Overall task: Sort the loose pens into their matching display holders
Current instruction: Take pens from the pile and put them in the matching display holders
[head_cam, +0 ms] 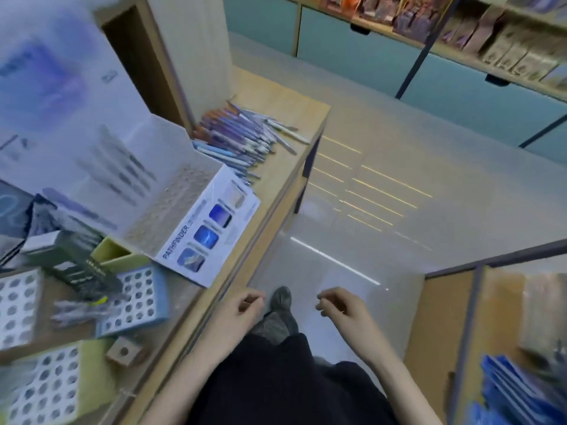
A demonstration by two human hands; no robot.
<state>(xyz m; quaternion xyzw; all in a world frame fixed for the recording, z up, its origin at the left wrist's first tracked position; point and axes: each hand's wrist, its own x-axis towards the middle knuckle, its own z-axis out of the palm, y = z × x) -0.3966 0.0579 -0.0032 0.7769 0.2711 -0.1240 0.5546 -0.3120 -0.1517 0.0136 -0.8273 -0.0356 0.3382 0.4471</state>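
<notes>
A pile of loose pens [242, 139], purple, blue, orange and white, lies on the far end of the wooden counter [285, 170]. A white Pathfinder display holder [171, 216] with a grid of holes stands next to the pile. A blue holder [135, 302], a white holder [18, 308] and a yellow-green holder [52, 384] with round holes sit nearer. A few pens [82, 311] lie across the blue one. My left hand [236, 311] and my right hand [343, 308] hang over the floor beside the counter, fingers loosely curled, holding nothing.
A dark box [76, 265] leans over the blue holder, and a small wooden block [124, 352] sits near the counter edge. Shelves of packaged goods [506, 44] line the far wall. A second counter with blue items [518, 384] stands at right. Tiled floor [383, 210] lies between.
</notes>
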